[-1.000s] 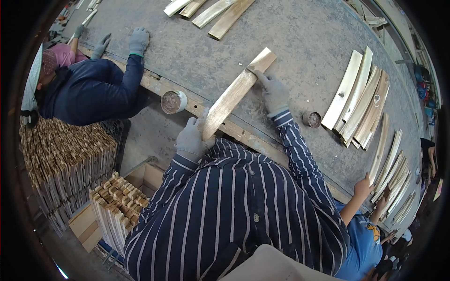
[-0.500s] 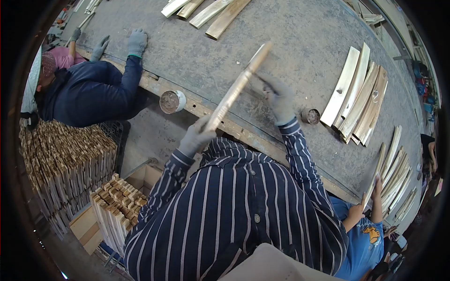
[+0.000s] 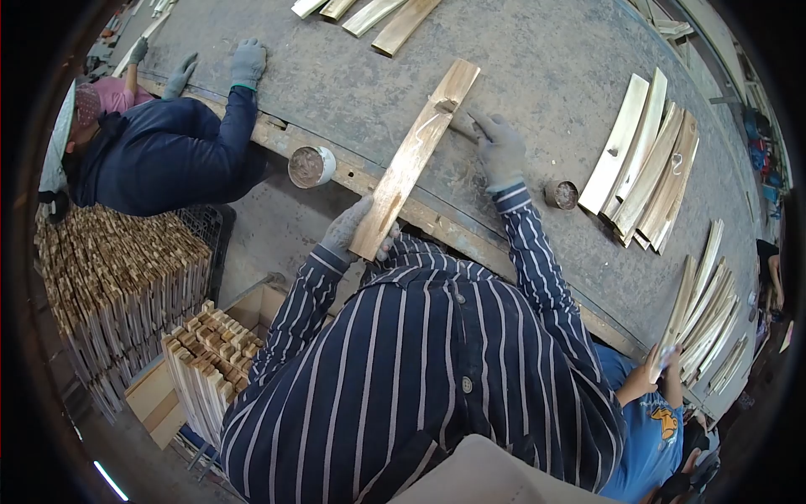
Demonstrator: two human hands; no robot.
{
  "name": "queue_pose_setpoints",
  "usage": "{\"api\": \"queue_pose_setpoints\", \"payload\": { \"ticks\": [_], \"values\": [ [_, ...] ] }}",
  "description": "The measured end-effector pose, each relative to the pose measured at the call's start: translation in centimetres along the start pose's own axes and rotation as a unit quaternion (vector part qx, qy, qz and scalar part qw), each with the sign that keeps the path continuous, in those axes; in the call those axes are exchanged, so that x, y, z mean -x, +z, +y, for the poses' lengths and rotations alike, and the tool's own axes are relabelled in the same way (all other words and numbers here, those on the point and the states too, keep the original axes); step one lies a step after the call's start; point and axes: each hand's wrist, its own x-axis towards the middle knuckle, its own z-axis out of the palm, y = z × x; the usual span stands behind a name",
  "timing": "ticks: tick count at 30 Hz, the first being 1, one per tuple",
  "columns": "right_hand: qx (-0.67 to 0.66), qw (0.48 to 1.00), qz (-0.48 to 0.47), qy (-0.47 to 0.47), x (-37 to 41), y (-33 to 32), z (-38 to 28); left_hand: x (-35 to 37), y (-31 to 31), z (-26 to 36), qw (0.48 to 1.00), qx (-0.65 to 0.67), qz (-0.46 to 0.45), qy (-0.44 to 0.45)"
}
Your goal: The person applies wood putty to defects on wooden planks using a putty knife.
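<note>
A long wooden slat lies flat across the edge of the grey worktable, with a dark knot near its far end. My left hand, in a grey glove, holds the slat's near end, which overhangs the table edge. My right hand, also gloved, rests on the table beside the slat's far part. Its fingertips reach toward the knot. Whether it holds a small tool is unclear.
Two small open cans sit at the table edge. Piles of slats lie at right and at the far edge. A co-worker in dark blue leans at left. Another person's hand holds slats at right. Stacked slats stand on the floor.
I turned the slat over, through an on-edge position, and laid it flat again. My right hand let go of its far end and now sits beside it.
</note>
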Motion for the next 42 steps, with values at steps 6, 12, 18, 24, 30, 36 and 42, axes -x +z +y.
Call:
{"api": "queue_pose_setpoints", "payload": {
  "ticks": [6, 12, 18, 24, 30, 36, 42],
  "values": [
    [0.101, 0.993, -0.057, -0.037, -0.3, 1.0, -1.5, 0.3, -0.1, 0.3, 1.000, -0.012, 0.012, -0.003],
    [0.089, 0.992, -0.086, -0.039, -0.2, 0.1, -2.0, 0.3, -0.5, 0.5, 0.999, -0.024, 0.022, -0.004],
    [0.134, 0.987, -0.081, -0.023, 0.0, 0.4, -1.4, 0.8, 0.1, 1.4, 0.999, -0.016, 0.035, -0.007],
    [0.073, 0.994, -0.070, -0.034, -0.2, 0.6, -1.4, 1.1, 0.4, 1.7, 0.999, -0.008, 0.049, -0.016],
    [0.144, 0.986, -0.057, -0.069, 0.9, 0.3, -0.6, 1.4, 0.9, 2.1, 0.998, -0.007, 0.056, -0.015],
    [0.127, 0.990, -0.055, -0.033, -0.4, -0.1, -0.7, 1.6, 1.4, 2.2, 0.998, -0.019, 0.062, -0.011],
    [0.098, 0.990, -0.084, -0.052, 0.6, -0.1, -1.5, 1.7, 1.7, 2.4, 0.997, -0.016, 0.068, -0.016]
  ]
}}
